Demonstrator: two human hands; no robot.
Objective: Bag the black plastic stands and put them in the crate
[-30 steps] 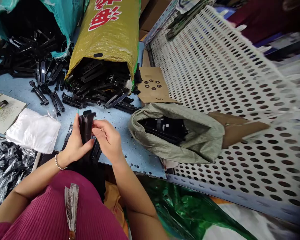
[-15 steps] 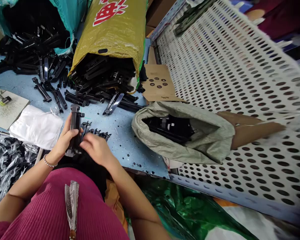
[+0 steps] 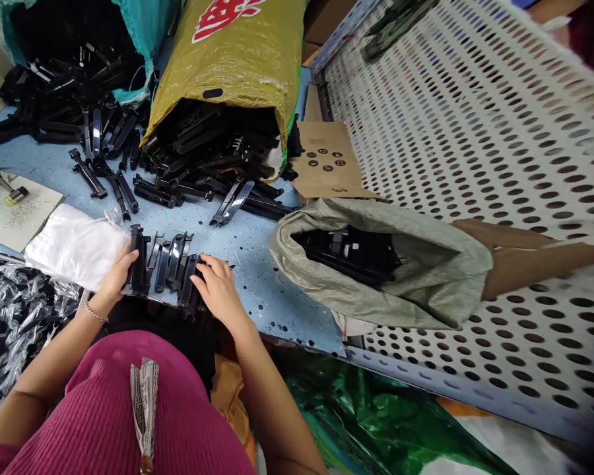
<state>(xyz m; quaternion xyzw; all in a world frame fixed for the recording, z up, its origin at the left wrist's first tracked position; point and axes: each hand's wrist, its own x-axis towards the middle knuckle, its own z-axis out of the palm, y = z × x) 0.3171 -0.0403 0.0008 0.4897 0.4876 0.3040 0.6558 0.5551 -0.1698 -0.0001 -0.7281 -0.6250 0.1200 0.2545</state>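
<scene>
My left hand (image 3: 117, 272) is closed around a long black plastic part (image 3: 137, 262) at the table's front edge, left of a row of similar parts. Several slim black parts with shiny faces (image 3: 171, 260) lie side by side in that row. My right hand (image 3: 218, 284) is at the row's right end, thumb and fingers bent around a black plastic part (image 3: 189, 280). Its grip is partly hidden. Beside my left hand lies a white plastic packet (image 3: 76, 247).
Black parts spill from a yellow sack (image 3: 237, 66) and a teal sack (image 3: 146, 39) at the back. A grey-green sack (image 3: 327, 303) with black pieces inside lies at right, near cardboard (image 3: 327, 171) and a white perforated panel (image 3: 426, 132). A brush (image 3: 14, 192) rests on a board at left.
My left hand has lowered its black part to the left end of the row. My right hand has moved right, away from that part, to the row's other end.
</scene>
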